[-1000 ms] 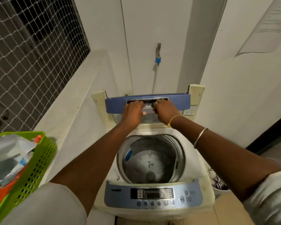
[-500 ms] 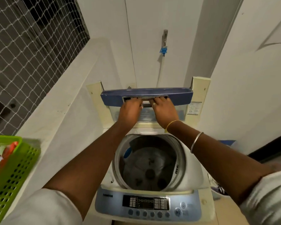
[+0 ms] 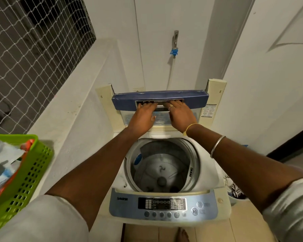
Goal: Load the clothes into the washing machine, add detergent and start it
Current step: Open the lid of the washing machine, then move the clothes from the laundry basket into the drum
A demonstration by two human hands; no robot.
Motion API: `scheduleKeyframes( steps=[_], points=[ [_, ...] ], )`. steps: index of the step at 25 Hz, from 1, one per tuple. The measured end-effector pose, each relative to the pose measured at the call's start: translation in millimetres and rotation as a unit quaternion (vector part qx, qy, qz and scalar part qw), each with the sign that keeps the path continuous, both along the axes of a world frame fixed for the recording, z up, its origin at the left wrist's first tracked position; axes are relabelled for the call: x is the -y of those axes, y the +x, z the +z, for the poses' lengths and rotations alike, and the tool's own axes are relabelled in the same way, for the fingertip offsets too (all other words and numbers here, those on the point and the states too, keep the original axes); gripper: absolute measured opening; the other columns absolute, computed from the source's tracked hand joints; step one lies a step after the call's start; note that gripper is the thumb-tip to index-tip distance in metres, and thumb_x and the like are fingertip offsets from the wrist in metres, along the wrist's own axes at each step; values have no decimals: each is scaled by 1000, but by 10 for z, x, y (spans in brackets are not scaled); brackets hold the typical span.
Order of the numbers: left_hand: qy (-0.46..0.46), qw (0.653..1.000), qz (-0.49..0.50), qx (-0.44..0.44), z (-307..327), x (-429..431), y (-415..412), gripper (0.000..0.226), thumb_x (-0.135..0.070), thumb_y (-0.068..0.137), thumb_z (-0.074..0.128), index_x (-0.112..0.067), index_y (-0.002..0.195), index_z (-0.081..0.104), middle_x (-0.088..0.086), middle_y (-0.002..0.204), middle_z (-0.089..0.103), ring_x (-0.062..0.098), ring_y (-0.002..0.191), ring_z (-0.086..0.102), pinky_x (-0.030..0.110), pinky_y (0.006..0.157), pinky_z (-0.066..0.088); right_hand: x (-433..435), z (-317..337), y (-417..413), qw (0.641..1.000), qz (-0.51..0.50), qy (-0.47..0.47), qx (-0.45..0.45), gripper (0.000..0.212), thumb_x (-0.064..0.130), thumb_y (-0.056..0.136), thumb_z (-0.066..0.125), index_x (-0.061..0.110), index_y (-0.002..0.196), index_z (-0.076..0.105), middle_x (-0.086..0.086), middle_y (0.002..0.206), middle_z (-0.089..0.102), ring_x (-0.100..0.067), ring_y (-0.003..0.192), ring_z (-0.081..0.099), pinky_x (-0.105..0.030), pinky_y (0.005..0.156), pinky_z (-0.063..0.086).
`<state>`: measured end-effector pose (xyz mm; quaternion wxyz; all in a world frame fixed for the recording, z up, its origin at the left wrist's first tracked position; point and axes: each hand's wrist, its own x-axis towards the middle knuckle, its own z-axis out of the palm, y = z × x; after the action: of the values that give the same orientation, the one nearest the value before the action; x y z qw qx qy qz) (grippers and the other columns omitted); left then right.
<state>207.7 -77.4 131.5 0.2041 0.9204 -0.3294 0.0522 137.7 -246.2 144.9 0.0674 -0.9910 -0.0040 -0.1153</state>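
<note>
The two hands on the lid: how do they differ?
The left hand is bare, while the right hand wears a ring, with a yellow band and a metal bangle on its arm. The left hand's thumb points inward toward the right hand; the right hand's thumb is hidden. Both lie flat, fingertips in the handle slot of the raised blue lid.

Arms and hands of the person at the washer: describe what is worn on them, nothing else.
Both arms are bare from the rolled or short pale sleeves, whitish-grey, at the bottom corners. The left hand wears nothing visible. The right hand has a ring on one finger, a thin yellow thread or band at the wrist and a plain silver bangle further up the forearm.
</note>
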Motion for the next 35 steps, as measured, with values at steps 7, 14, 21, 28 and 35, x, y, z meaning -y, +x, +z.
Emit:
scheduleKeyframes(
  steps=[7, 14, 21, 28, 35],
  points=[
    [-30, 998, 24, -44, 117, -221, -612, 55, -24, 98, 58, -17, 148, 39, 6, 154, 41, 26, 141, 38, 40, 117, 29, -178, 1, -574, 996, -29, 79, 7, 55, 26, 95, 62, 17, 146, 44, -8, 146, 51, -27, 132, 48, -39, 110, 40],
    [28, 995, 10, -91, -86, -475, -1223, 60, -42, 104, 41, -18, 155, 22, 5, 164, 19, 25, 151, 18, 41, 121, 16, -445, -317, -1226, 997, -41, 24, -55, 70, 44, 98, 51, 15, 155, 25, -8, 162, 23, -27, 151, 17, -43, 121, 14],
    [72, 993, -29, -86, -150, -362, -1483, 65, -52, 102, 34, -19, 156, 20, 6, 164, 17, 27, 151, 17, 46, 123, 16, -438, -361, -1630, 992, -78, 79, -67, 72, 47, 98, 49, 17, 157, 19, -7, 165, 14, -29, 152, 12, -45, 123, 15],
    [51, 992, -90, -75, -203, 431, -1811, 64, -45, 101, 42, -14, 154, 24, 9, 158, 33, 25, 145, 32, 43, 120, 22, 190, -455, -2044, 988, -118, 69, -66, 70, 48, 99, 43, 14, 155, 22, -12, 163, 20, -31, 149, 20, -47, 121, 21],
    [67, 983, -137, -98, -499, 1822, -2364, 64, -49, 103, 36, -18, 156, 20, 5, 163, 22, 23, 151, 18, 41, 122, 13, 1457, -792, -2659, 977, -171, 98, -80, 66, 33, 99, 50, 12, 155, 23, -14, 163, 18, -32, 149, 18, -49, 121, 21]
  ],
)
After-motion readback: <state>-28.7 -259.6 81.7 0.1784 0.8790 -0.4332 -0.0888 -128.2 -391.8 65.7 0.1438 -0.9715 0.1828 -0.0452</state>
